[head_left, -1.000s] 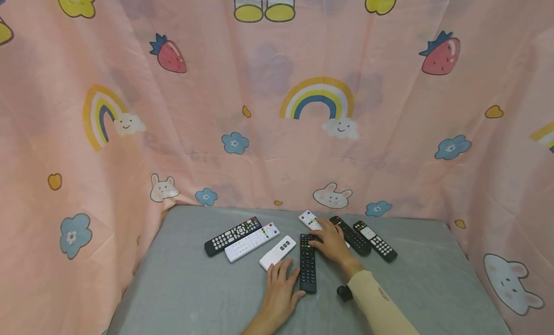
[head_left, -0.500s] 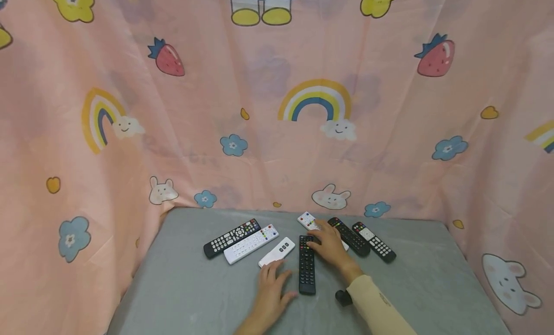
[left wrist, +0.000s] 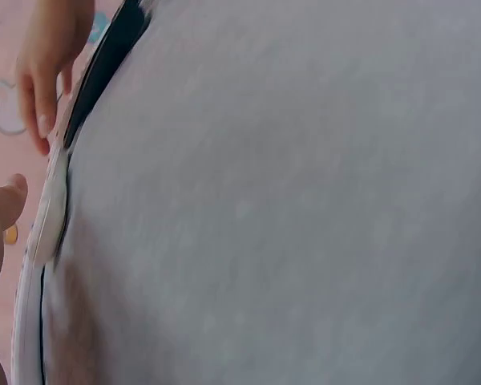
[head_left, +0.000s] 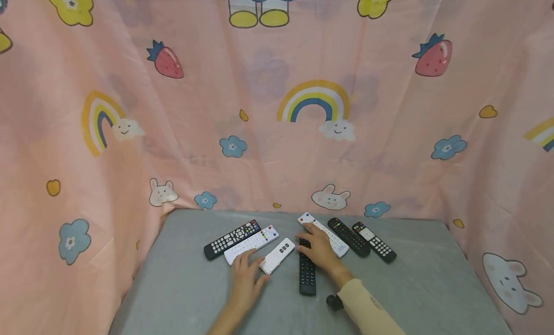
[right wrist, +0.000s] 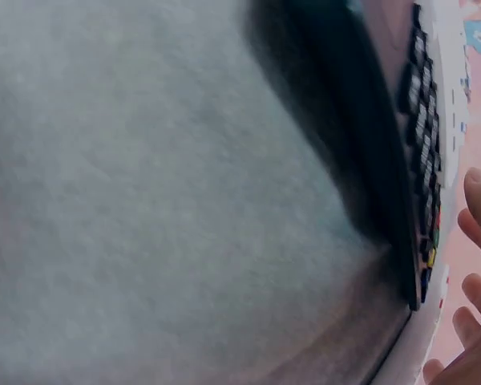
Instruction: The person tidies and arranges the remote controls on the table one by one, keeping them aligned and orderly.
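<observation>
My left hand (head_left: 244, 282) is low over the table, fingers spread, with its fingertips at the lower end of a long white remote control (head_left: 251, 244). Just right of those fingers lies a short white remote (head_left: 277, 257) with a few dark buttons. My right hand (head_left: 321, 251) has loosely bent fingers over the top end of a black remote (head_left: 308, 277), hiding that end in the head view. Its index finger overlaps another white remote (head_left: 335, 241). In the right wrist view the right fingers (right wrist: 477, 305) appear apart from the black remote's (right wrist: 377, 160) buttons.
A black remote (head_left: 231, 239) lies slanted behind the long white one at left. Two more dark remotes, one plain (head_left: 349, 236) and one with pale buttons (head_left: 374, 242), lie at right. The grey-covered table (head_left: 182, 296) meets a pink patterned curtain (head_left: 259, 171) behind.
My left hand has moved left, away from the black middle remote and past the short white one. My right hand has shifted slightly left, uncovering more of the white remote at right.
</observation>
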Action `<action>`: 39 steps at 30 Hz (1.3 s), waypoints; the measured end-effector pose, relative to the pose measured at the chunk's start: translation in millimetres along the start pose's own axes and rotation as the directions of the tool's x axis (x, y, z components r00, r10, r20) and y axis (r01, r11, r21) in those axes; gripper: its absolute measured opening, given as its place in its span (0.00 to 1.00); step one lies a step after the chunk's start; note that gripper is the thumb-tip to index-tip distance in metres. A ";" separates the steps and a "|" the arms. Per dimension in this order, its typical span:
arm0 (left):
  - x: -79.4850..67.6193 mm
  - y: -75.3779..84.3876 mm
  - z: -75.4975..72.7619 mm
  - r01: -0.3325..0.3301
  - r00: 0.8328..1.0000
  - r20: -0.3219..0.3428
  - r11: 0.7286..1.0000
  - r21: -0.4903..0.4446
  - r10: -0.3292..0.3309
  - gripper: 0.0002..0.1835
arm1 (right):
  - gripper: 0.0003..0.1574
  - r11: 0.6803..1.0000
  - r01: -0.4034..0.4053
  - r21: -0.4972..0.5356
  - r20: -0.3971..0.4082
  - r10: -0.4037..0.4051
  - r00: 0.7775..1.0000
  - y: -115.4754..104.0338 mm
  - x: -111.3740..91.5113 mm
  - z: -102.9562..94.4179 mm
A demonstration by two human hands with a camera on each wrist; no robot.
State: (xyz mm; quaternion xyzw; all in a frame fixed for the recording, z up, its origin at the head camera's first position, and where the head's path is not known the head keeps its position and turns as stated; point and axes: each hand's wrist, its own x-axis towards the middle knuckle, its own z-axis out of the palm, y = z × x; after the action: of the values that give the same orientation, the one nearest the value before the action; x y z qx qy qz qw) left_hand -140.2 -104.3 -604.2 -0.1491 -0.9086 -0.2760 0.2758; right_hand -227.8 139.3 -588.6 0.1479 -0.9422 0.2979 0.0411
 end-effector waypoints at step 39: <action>-1.9 -19.4 9.8 0.085 0.995 0.052 0.994 0.068 -0.088 0.27 | 0.24 0.998 -0.025 -0.058 -0.031 0.023 0.999 -10.2 -5.8 18.8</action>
State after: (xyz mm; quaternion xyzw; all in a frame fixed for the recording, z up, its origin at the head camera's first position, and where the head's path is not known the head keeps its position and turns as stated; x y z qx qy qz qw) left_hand -150.9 -114.4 -620.3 -0.1079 -0.9300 -0.2535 0.2434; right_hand -219.0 122.0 -599.3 0.1307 -0.9515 0.2728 0.0561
